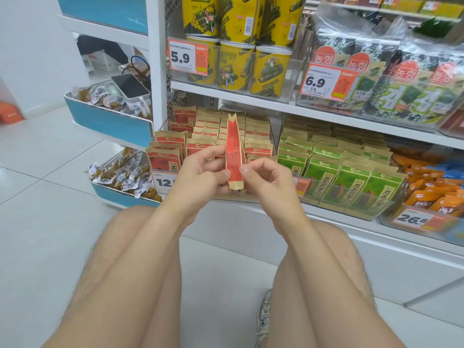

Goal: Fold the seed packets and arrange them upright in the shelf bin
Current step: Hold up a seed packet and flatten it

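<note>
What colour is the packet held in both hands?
Red with tan kraft-paper edges, seen edge-on in the head view: the packet.

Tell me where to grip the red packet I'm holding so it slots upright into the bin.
Pinch the red packet across its flat faces near the top, coming from above, probably with the right hand. It stands upright, edge toward the camera, and both hands, left hand included, pinch its lower end, which must slide down between the standing packets.
</note>
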{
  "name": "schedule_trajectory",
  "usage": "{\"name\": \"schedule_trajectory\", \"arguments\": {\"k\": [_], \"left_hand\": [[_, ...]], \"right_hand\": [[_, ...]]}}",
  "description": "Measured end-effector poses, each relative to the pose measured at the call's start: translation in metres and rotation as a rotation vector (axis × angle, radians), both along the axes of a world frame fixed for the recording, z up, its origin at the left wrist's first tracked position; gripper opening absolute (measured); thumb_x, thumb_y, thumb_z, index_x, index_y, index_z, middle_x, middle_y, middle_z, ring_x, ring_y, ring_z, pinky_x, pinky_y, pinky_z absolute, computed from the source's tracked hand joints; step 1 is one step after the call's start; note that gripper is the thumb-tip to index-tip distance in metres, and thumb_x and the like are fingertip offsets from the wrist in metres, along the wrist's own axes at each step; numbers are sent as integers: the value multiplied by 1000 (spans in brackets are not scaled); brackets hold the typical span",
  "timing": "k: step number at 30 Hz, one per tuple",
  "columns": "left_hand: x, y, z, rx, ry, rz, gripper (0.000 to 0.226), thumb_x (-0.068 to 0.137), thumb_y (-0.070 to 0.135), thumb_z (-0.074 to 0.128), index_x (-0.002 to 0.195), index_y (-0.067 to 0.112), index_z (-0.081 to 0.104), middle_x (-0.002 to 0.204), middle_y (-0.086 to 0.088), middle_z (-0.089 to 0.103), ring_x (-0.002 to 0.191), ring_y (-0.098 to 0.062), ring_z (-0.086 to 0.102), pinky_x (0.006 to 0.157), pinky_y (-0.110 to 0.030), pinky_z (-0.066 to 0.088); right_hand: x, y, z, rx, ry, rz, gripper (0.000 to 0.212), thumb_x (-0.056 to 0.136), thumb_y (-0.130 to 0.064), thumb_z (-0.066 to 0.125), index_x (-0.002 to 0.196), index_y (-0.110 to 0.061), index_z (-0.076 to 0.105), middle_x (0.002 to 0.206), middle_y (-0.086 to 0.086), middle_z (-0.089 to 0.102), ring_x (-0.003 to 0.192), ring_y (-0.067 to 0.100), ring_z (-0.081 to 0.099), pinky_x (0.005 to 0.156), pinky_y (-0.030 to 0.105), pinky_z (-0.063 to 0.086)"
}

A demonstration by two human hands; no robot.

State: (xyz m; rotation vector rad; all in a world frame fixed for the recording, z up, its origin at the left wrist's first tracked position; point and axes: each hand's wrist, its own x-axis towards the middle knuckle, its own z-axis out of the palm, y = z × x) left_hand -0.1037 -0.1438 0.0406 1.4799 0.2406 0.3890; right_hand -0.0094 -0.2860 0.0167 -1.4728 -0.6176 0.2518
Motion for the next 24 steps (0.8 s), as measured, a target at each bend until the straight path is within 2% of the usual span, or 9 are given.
{"name": "schedule_trajectory", "arguments": {"k": [2,4,6,11,13,15,18,21,24], "left_hand": [[0,0,2,-50,1,19,41,103,-10,55,133,17,65,111,-3,83,97,-22,80,71,-30,63],[-2,-1,4,-67,0,26,20,109,9,59,127,14,65,106,-2,83,90,-21,81,68,-31,63],[-3,-2,3,6,20,47,23,106,30,68,122,14,62,101,1,84,84,-16,80,69,-35,60],[1,-3,-4,-20,13,56,23,105,20,70,117,10,53,104,-10,83,95,-32,81,83,-56,65],[3,-1,-4,-79,-10,101,11,109,17,64,113,13,55,98,-8,83,87,-28,82,74,-46,66],[5,2,-3,-170,-37,140,3,110,15,60,112,13,58,94,-7,83,82,-25,81,68,-40,67],[8,5,-6,-286,-50,137,9,110,16,60,118,12,62,102,-14,82,87,-29,81,72,-44,68],[9,8,-11,-380,-52,105,18,109,17,60,125,10,64,108,-16,82,87,-28,81,69,-42,68],[10,7,-12,-377,-54,120,24,108,16,62,129,7,67,111,-16,81,95,-30,81,75,-44,68]], "right_hand": [[0,-1,1,-23,-42,-7,21,105,-16,69,85,-19,77,97,6,80,86,16,70,77,34,55],[0,0,0,-65,-90,-40,16,100,-19,76,84,-17,80,106,-7,79,97,11,74,80,30,56],[-2,2,-2,-118,-159,-133,11,90,-25,87,83,-18,81,120,-8,71,112,7,71,85,22,57],[-4,6,-7,-220,-400,-321,31,76,-35,97,95,-30,74,119,-8,57,108,9,67,82,28,59],[-4,7,-4,-136,-298,-310,42,81,-26,94,115,-29,69,118,-5,66,96,11,72,78,31,62],[-3,5,3,1,-75,-283,40,93,-17,84,128,-23,66,110,0,76,85,11,76,72,32,64],[-3,-1,12,53,175,-101,24,105,-18,69,126,-8,74,104,8,82,84,14,78,68,27,61],[-2,-4,10,25,165,31,24,108,-24,64,121,-11,79,108,13,82,97,32,78,83,47,65],[-3,-4,9,-1,34,-33,18,107,-22,67,112,-13,82,98,10,82,82,29,73,71,48,60]]}}
